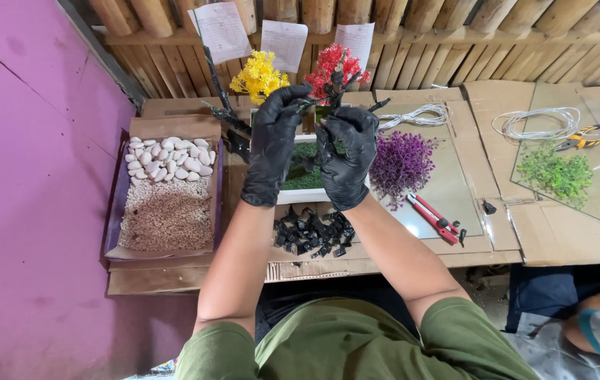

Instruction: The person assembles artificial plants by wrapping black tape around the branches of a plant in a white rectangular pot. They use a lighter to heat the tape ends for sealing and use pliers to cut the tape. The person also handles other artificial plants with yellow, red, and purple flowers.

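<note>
Both black-gloved hands work at a small artificial tree with a red crown [333, 65], standing in a white tray [300, 195] at the desk's middle. The left hand [274, 144] pinches a dark branch [298, 105]; the right hand [347, 158] clenches the trunk. A box of white pebbles [168, 158] sits left, purple foliage [402, 163] right.
</note>
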